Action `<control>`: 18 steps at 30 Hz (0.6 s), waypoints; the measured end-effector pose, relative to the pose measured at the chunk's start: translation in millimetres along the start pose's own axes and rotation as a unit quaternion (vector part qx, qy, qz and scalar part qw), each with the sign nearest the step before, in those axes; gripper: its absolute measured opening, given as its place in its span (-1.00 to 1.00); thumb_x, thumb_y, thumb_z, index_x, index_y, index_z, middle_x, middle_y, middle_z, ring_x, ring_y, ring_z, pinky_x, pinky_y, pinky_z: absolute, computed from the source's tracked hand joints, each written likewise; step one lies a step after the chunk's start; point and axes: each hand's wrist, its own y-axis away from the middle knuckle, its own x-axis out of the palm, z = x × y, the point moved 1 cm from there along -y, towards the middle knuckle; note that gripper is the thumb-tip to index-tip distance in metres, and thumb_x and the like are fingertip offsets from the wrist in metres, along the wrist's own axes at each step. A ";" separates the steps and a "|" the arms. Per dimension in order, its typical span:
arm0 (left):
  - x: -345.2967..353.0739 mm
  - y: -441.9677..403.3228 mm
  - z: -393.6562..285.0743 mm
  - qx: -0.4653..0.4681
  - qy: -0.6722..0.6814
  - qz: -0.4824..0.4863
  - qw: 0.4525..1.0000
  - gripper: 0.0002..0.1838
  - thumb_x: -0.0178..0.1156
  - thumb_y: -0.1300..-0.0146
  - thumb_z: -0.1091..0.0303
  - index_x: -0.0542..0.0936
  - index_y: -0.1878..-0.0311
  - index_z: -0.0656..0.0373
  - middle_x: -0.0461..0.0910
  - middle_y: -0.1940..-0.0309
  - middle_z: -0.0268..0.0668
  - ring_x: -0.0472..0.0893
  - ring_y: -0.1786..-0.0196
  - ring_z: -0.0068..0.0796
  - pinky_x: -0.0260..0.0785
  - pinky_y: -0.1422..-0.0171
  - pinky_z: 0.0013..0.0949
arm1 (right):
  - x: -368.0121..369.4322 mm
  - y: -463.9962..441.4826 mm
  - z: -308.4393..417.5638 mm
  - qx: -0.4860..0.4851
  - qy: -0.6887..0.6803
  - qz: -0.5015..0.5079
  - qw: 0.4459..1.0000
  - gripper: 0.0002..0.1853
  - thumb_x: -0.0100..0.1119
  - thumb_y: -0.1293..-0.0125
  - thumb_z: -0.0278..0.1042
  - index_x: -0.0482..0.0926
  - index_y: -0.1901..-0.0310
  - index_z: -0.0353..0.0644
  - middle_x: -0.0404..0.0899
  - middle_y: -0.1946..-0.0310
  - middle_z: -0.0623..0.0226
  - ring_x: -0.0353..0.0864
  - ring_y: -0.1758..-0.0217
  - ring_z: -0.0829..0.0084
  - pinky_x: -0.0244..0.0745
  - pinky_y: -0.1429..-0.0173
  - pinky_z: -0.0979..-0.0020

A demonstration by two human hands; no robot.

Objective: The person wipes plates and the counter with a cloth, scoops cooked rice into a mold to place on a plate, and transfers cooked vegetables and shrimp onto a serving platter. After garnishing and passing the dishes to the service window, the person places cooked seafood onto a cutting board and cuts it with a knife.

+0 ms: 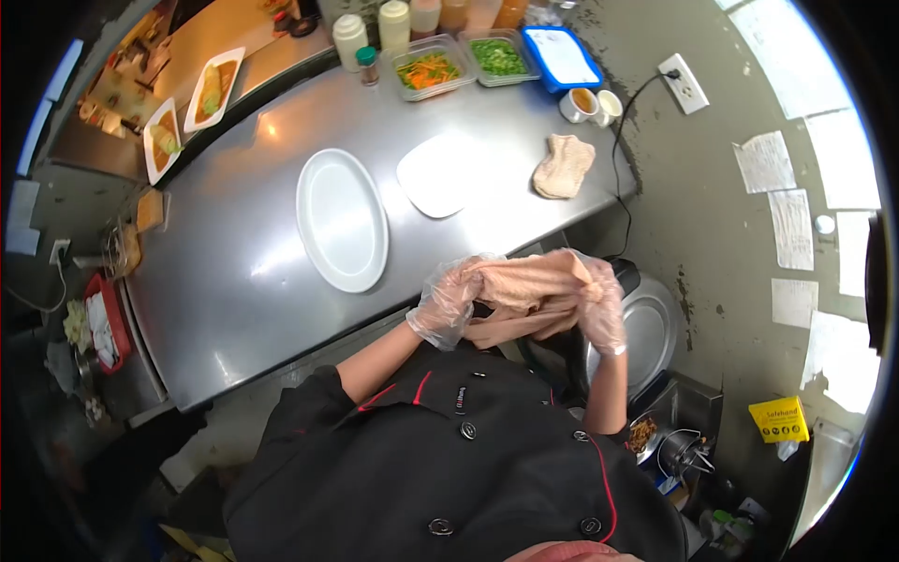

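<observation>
1. In front of the dark jacket (468, 468), the pink cloth (534, 281) hangs up near the table's edge, long axis running hand to hand.
2. Gloved left hand (451, 295) and right hand (601, 300) have fingers curled tight on its ends; fingertips seem buried in folds.
3. Beyond, glare blurs a white plate (435, 183).
4. Farthest, bottles (426, 17) get cut off.

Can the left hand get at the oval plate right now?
Probably yes: the left hand is close to the oval plate, and nothing visible stands between them. It does grip the pinkish cloth, though, so it would likely have to let go first.
</observation>
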 end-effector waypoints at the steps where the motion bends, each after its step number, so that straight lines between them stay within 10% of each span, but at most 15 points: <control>1: 1.2 -9.9 6.5 0.046 -0.025 0.007 0.999 -0.65 0.03 -0.37 0.16 0.48 -0.01 0.25 0.53 0.14 -0.32 0.52 0.14 -0.61 0.41 0.07 -0.50 | -11.6 0.4 -0.7 0.038 -0.158 -0.023 0.986 -0.77 0.07 -0.30 -0.34 0.54 0.13 -0.32 0.51 0.24 0.34 0.47 0.20 0.48 0.41 0.08 0.42; 4: 15.3 -29.9 14.1 -0.060 0.135 0.126 0.981 -0.68 0.04 -0.36 0.20 0.46 -0.02 0.23 0.52 0.16 -0.33 0.51 0.14 -0.61 0.40 0.05 -0.51 | -61.9 8.3 -4.3 0.025 -0.064 -0.019 0.997 -0.76 0.05 -0.30 -0.30 0.57 0.19 -0.31 0.60 0.34 0.22 0.55 0.21 0.42 0.41 0.03 0.42; 8: 62.8 -73.6 -18.1 0.030 0.013 0.139 0.990 -0.75 0.16 -0.28 0.35 0.51 0.00 0.16 0.54 0.18 -0.36 0.52 0.12 -0.57 0.38 -0.01 -0.52 | -112.8 19.9 -35.7 -0.001 0.029 -0.100 0.995 -0.73 0.08 -0.33 -0.21 0.55 0.13 -0.25 0.57 0.27 0.38 0.50 0.21 0.54 0.41 0.18 0.53; 10: 83.1 -108.4 -52.9 0.150 -0.191 0.188 0.952 -0.70 0.27 -0.16 0.44 0.53 0.03 0.23 0.53 0.16 -0.39 0.49 0.07 -0.59 0.37 -0.08 -0.48 | -137.9 23.2 -36.7 0.046 -0.146 -0.156 0.976 -0.79 0.07 -0.33 -0.30 0.54 0.10 -0.20 0.59 0.23 0.38 0.52 0.21 0.55 0.42 0.25 0.58; 14: 118.7 -160.0 -70.1 0.088 -0.153 0.186 0.967 -0.59 0.24 -0.18 0.46 0.47 -0.13 0.25 0.58 0.07 -0.36 0.51 0.00 -0.57 0.32 -0.20 -0.46 | -179.6 18.1 -5.5 -0.019 -0.242 -0.239 0.940 -0.72 0.07 -0.34 -0.22 0.49 0.05 -0.23 0.56 0.13 0.31 0.57 0.15 0.47 0.53 0.20 0.50; 16: 137.6 -174.6 -57.3 0.137 -0.124 0.212 0.960 -0.17 0.38 -0.04 0.26 0.18 -0.34 0.25 0.32 -0.19 -0.19 0.35 -0.21 -0.41 0.23 -0.30 -0.35 | -193.5 11.2 -10.0 -0.106 -0.371 -0.239 0.891 -0.63 0.03 -0.36 -0.13 0.41 0.00 -0.29 0.55 0.08 0.28 0.58 0.13 0.44 0.59 0.19 0.40; 18: 159.6 -183.3 -30.0 0.260 -0.240 0.186 0.917 0.09 0.47 0.12 0.08 0.04 -0.39 0.26 0.11 -0.33 -0.04 0.21 -0.34 -0.24 0.14 -0.37 -0.26 | -198.1 -4.5 -31.8 -0.090 -0.190 -0.301 0.930 -0.66 0.00 -0.38 -0.19 0.41 0.00 -0.30 0.53 0.06 0.29 0.55 0.08 0.45 0.59 0.16 0.36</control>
